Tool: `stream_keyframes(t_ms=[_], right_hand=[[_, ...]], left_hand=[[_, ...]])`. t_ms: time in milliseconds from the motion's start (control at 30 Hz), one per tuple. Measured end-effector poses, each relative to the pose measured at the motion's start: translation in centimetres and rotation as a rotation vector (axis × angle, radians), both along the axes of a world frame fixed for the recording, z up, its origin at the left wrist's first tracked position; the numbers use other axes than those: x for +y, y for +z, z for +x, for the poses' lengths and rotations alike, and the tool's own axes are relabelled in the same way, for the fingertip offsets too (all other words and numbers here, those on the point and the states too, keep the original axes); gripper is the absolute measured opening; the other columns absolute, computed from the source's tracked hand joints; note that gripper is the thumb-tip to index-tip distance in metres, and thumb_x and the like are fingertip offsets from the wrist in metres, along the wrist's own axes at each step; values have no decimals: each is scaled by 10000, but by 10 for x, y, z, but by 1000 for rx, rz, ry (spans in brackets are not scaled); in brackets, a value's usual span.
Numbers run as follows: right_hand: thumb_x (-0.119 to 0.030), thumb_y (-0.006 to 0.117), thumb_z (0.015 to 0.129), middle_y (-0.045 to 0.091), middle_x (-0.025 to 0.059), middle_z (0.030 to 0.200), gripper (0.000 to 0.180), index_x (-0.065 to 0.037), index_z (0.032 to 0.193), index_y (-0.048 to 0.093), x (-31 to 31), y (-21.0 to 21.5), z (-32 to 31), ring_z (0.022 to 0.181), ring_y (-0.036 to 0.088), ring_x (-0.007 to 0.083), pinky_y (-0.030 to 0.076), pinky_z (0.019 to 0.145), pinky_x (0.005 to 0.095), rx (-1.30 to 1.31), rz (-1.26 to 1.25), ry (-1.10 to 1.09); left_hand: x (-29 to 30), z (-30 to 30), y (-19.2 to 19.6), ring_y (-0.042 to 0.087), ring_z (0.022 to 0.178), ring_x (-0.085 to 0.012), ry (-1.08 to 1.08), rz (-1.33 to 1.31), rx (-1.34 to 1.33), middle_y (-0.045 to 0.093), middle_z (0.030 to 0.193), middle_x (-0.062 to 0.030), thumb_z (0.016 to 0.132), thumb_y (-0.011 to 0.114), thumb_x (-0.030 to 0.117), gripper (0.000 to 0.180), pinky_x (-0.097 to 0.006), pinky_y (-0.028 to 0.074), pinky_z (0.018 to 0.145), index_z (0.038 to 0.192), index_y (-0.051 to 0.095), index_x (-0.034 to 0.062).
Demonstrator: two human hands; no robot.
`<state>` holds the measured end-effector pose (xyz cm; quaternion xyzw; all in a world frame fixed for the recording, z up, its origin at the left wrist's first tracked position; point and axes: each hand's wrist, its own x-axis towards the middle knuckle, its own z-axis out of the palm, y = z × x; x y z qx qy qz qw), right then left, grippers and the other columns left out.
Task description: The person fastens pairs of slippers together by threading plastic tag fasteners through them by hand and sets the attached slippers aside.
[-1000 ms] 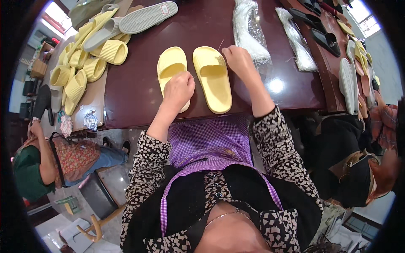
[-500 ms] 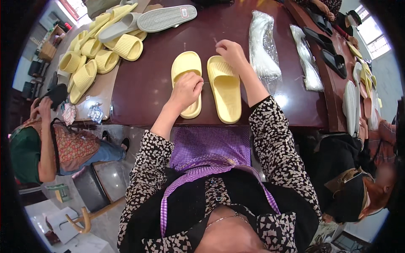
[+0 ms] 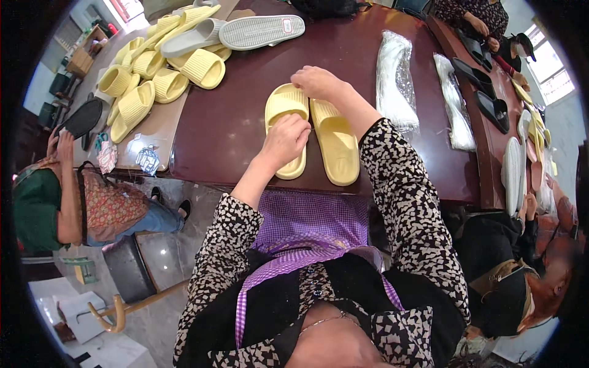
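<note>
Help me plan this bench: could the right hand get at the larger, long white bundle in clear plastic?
Probably yes: the larger bundle lies right of the right hand, with only glossy maroon tabletop between.

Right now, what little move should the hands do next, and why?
Maybe ease the right hand toward the left hand: it reaches farther, to the toe of the left slipper, while the left hand is over that slipper's middle, so coming closer might let both work together.

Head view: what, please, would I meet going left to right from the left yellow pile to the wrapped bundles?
Yellow pile, left yellow slipper, right yellow slipper, larger wrapped bundle, smaller wrapped bundle.
</note>
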<state>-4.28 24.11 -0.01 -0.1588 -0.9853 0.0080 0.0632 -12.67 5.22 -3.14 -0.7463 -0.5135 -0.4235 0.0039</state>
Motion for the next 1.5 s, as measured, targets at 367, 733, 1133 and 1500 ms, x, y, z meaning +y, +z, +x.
stream_keyframes(t_ms=[367, 733, 1133, 1500], right_hand=[[-58, 572, 825, 645, 116, 856, 87, -48, 903, 610, -31, 0, 70, 869, 585, 278, 460, 772, 370, 523, -140, -309], [-9, 579, 865, 643, 47, 843, 98, -8, 959, 609, -62, -12, 84, 789, 590, 104, 471, 709, 235, 1089, -766, -292], [-7, 601, 849, 648, 31, 827, 64, 0, 899, 640, -76, -10, 92, 759, 583, 73, 469, 685, 215, 1411, -833, -419], [-65, 665, 748, 619, 39, 634, 22, -62, 764, 650, -86, -3, 90, 591, 570, 148, 426, 673, 292, 1207, -317, -430]], left_hand=[[-3, 13, 18, 618, 856, -282, 35, -3, -343, 607, 959, -132, 796, 584, 10, 174, -352, 516, 719, 968, 610, -3], [69, 38, 44, 597, 715, -153, 11, -345, -590, 643, 898, -88, 833, 563, 37, 185, -258, 489, 626, 1002, 614, -18], [66, 46, 27, 502, 584, -30, 11, -465, -1042, 593, 720, 35, 870, 634, 128, 130, -186, 394, 502, 917, 660, 10], [61, 38, 29, 438, 498, -13, -69, -509, -1309, 561, 682, 36, 862, 655, 117, 89, -163, 321, 427, 902, 637, 40]])
